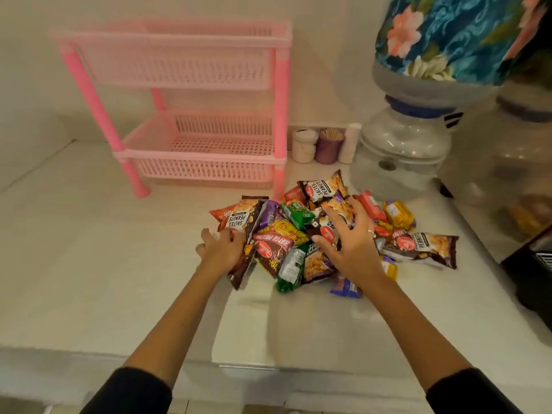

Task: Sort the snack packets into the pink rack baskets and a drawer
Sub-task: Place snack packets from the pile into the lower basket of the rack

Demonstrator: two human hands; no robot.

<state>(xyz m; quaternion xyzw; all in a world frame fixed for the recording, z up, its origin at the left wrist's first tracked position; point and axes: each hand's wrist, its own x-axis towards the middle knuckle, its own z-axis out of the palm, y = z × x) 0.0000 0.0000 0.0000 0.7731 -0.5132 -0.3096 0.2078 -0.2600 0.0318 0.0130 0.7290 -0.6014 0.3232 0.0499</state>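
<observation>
On the pale countertop (119,264), just in front of the two-tier pink plastic lattice rack (191,115), the heap of small foil and plastic snack packets (298,234) lies loose and overlapping, brown salted-peanut sachets mixed with green, purple, yellow and red ones. Both rack baskets look empty, and no drawer is in view. The left hand (222,249) has its fingers curled against the heap's left edge, on a brown peanut packet (243,222); whether it truly grips is hard to tell. The right hand (349,243) lies on top of the pile, fingers spread apart and pressing down, clamped on nothing. The packets are likely light, soft and crinkly, with slick film that slides against its neighbours. A pinch at a crimped end seam, or a flat grasp across the middle, would probably hold best; hard squeezing could crush the contents.
</observation>
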